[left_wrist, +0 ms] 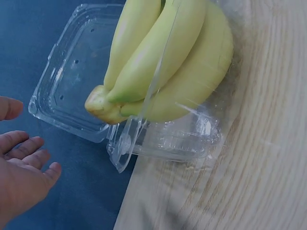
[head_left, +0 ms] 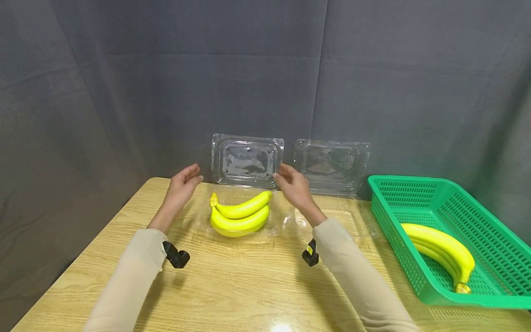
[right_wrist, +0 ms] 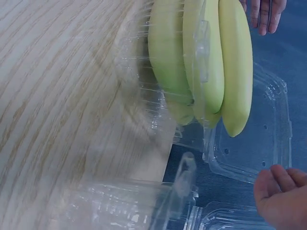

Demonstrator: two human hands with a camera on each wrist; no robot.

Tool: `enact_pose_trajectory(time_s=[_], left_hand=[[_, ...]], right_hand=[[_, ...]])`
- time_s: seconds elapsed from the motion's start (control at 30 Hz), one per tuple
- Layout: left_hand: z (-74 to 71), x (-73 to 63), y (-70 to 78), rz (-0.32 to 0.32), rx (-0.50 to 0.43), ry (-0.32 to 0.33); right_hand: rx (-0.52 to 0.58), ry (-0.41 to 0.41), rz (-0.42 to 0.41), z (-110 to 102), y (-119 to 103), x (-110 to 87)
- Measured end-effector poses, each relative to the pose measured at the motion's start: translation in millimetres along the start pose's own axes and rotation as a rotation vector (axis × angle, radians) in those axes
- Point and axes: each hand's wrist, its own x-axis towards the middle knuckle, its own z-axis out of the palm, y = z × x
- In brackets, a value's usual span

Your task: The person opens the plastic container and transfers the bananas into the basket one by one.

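A bunch of yellow bananas (head_left: 240, 219) lies in the base of a clear plastic clamshell container (head_left: 265, 237), whose lid (head_left: 247, 161) stands raised behind it. My left hand (head_left: 184, 182) is held in the air left of the lid, apart from it, its fingers loosely extended. At the lid's right edge is my right hand (head_left: 293, 184), fingers slightly bent. In the right wrist view those fingertips (right_wrist: 283, 177) meet the lid's corner; whether they touch it I cannot tell. The left wrist view shows the bananas' stem end (left_wrist: 103, 108) near the hinge side.
A second clear clamshell container (head_left: 332, 163) stands open on the right, its base on the wooden table (head_left: 232, 286). Farther right, a green plastic basket (head_left: 408, 272) holds another bunch of bananas (head_left: 444, 246). A dark grey cloth (head_left: 265, 83) hangs behind the table.
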Motion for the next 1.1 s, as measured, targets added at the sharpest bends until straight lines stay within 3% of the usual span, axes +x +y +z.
enact_pose_trajectory(time_s=[0.37,0.63,0.87,1.1], left_hand=[[-1.9,-24.3,8.4,0.068,0.063,-0.027],[1.3,-39.9,13.7,0.114,0.070,-0.008],[0.6,-50.3,4.6,0.080,0.153,-0.059],[2.4,-56.9,-9.0,0.071,0.088,-0.138]], right_hand=[[0.039,-0.051,-0.168,0,-13,-4.6],[-0.055,-0.147,-0.210,1,-12,-2.3],[-0.101,-0.211,-0.238,-2,-9,-0.7],[-0.075,-0.308,-0.233,-2,-2,0.0]])
